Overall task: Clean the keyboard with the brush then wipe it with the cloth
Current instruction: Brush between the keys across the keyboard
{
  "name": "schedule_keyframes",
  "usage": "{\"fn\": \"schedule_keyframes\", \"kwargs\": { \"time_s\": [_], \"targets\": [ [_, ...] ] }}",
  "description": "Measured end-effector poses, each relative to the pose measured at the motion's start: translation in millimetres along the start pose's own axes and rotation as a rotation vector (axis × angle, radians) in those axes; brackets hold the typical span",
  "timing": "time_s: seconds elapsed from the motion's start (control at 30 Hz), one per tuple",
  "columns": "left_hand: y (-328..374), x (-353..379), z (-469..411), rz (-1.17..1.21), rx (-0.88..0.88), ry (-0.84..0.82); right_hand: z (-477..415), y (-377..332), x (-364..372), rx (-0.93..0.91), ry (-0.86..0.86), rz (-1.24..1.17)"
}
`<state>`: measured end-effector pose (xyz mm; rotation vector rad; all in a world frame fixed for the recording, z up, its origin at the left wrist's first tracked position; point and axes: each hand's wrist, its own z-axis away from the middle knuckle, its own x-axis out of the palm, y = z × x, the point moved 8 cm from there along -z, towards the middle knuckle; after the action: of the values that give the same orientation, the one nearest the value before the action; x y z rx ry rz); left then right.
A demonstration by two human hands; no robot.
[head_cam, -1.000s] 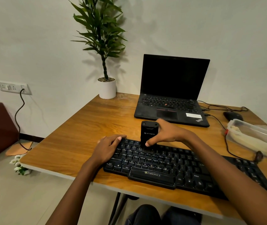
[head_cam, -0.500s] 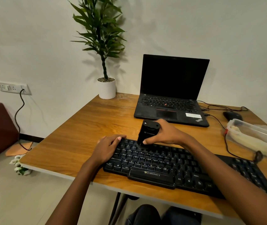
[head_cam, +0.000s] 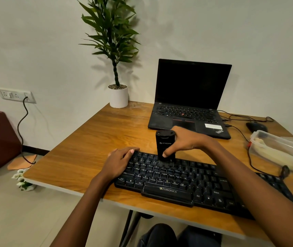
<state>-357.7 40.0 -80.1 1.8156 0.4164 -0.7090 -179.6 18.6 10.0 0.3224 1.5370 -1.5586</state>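
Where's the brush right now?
In the head view, the brush stands upright near centre, gripped by the right hand, bristles on the upper key rows of the keyboard, just right of the left hand and in front of the laptop.

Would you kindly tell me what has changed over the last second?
The right hand, gripping the brush throughout, tilted it half a second ago and has now stood it upright again, bristles on the keyboard. The left hand stayed resting on its left end.
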Motion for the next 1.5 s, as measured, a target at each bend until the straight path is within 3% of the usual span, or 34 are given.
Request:
{"fn": "schedule_keyframes", "kwargs": {
  "time_s": [0.13,0.9,1.07,1.23,1.5],
  "targets": [
    [-3,2,-1,0.020,-0.001,-0.004,-2,6,5,0.040,0.079,-0.029],
    [-7,3,-4,0.012,-0.009,-0.005,-6,-3,10,-0.067,0.065,-0.129],
    [-4,1,-2,0.016,-0.010,-0.002,-9,2,8,-0.083,0.132,-0.067],
    [3,0,0,-0.010,-0.008,-0.004,-3,-1,7,-0.016,-0.014,0.032],
    [1,0,0,0.006,0.003,0.000,3,-6,8,0.000,-0.021,0.018]
  ]
}}
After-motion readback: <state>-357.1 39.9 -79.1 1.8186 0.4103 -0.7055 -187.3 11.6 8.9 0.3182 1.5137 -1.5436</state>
